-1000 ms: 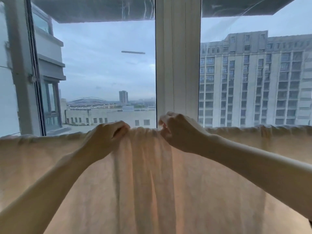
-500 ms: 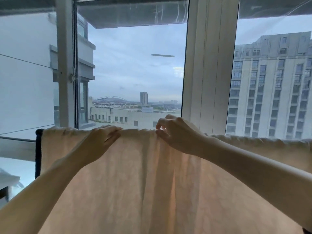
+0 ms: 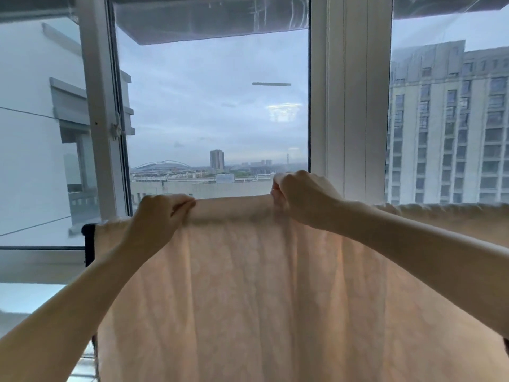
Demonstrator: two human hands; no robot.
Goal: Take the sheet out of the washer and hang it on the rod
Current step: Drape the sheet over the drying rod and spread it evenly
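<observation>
A pale peach sheet (image 3: 248, 293) hangs spread in front of the window, draped over a rod that the cloth hides. Its top fold runs from the left edge near a dark end piece (image 3: 88, 244) to the right border. My left hand (image 3: 158, 216) pinches the top fold left of centre. My right hand (image 3: 300, 197) grips the same fold a little higher, to the right. The washer is out of view.
Behind the sheet stands a window with a white frame post (image 3: 349, 106) and a left frame with a latch (image 3: 115, 129). Buildings and sky show through the glass. A sill (image 3: 41, 266) runs at the lower left.
The view has swung left, bringing the sheet's left edge into sight. My hands have moved apart along the top fold, and the gathered cloth between them now lies flatter.
</observation>
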